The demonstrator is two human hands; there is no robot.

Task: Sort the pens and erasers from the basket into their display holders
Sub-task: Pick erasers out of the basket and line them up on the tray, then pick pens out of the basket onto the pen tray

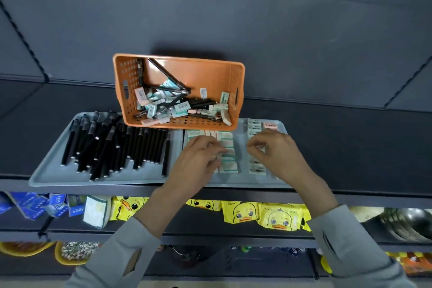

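An orange basket (236,70) stands tilted on the top shelf, holding several black pens and wrapped erasers. In front of it a grey tray (46,170) carries a heap of black pens (112,145) on its left side. Rows of erasers (230,166) fill its right side. My left hand (198,161) hovers over the middle eraser rows with curled fingers pinching an eraser. My right hand (273,149) is over the right eraser column (257,169), fingertips pinched on an eraser there.
The dark shelf (350,147) extends right of the tray. Below hang yellow duck packets (278,215), blue packets (32,206) and a metal pot (406,222). Lower down sit yellow bowls (70,255) of goods. A dark padded wall (210,7) rises behind the basket.
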